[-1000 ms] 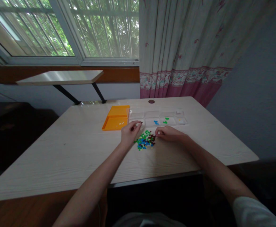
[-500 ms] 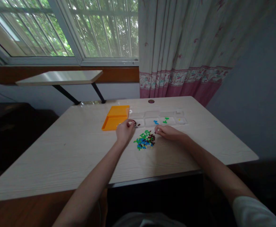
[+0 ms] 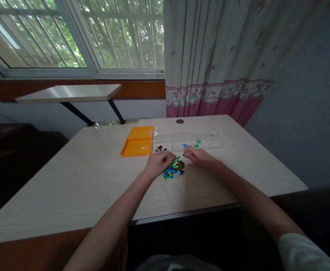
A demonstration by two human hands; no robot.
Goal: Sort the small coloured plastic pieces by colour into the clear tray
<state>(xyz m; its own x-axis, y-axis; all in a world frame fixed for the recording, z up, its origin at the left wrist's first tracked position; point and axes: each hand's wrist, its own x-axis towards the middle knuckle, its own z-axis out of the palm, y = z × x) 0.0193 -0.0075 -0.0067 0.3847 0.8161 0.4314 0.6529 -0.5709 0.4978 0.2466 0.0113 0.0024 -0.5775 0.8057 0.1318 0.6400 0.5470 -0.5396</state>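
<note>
A pile of small plastic pieces [image 3: 171, 171] in green, blue, brown and a little yellow lies on the table. My left hand [image 3: 157, 165] is at the pile's upper left edge, fingers curled together; whatever is between them is hidden. To the pile's upper right, my right hand [image 3: 200, 156] is closed in a pinch, with a small brown piece [image 3: 184, 154] showing at the fingertips. Behind both hands lies a clear compartment box [image 3: 181, 140]. Its front compartments hold brown pieces [image 3: 160, 148], blue pieces [image 3: 184, 145], green pieces [image 3: 198, 142] and a yellow piece [image 3: 213, 143].
Left of the clear box is an open orange case [image 3: 138, 141] with a few pale pieces inside. A raised shelf [image 3: 71, 92] on dark legs stands at the table's back left. The table [image 3: 97, 188] has a round hole [image 3: 180, 121] near its rear edge, by the curtain [image 3: 198, 82].
My left hand has moved from the brown pieces' compartment down and right to the pile, and brown pieces now show in that compartment. The right hand stays nearly in place, still pinching.
</note>
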